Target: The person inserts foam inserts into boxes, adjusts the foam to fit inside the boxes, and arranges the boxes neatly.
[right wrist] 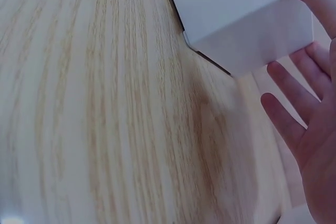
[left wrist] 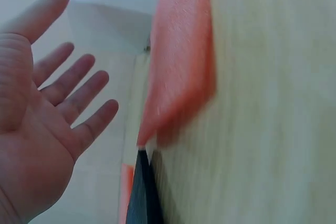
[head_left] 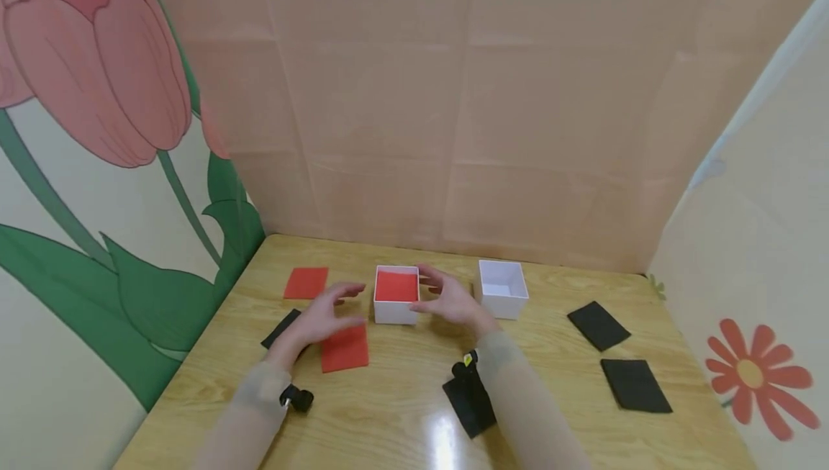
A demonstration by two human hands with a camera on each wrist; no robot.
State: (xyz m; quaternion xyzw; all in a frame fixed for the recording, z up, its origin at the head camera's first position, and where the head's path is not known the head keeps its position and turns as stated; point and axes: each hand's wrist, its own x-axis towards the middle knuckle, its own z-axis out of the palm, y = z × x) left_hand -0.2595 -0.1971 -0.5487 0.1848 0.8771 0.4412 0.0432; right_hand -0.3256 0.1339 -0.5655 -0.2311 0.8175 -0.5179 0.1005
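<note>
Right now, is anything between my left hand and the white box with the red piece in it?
Nothing visible; only bare table shows between your left hand and the white box. A red square lies just nearer you.

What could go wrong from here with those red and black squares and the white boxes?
The person's right grip is at one side of the filled white box, while the left grip is apart from it, so a one-sided push might slide it.

The left grip could brush the nearby red square aside.

The right sleeve overlaps a black square in the head view and might drag it.
</note>
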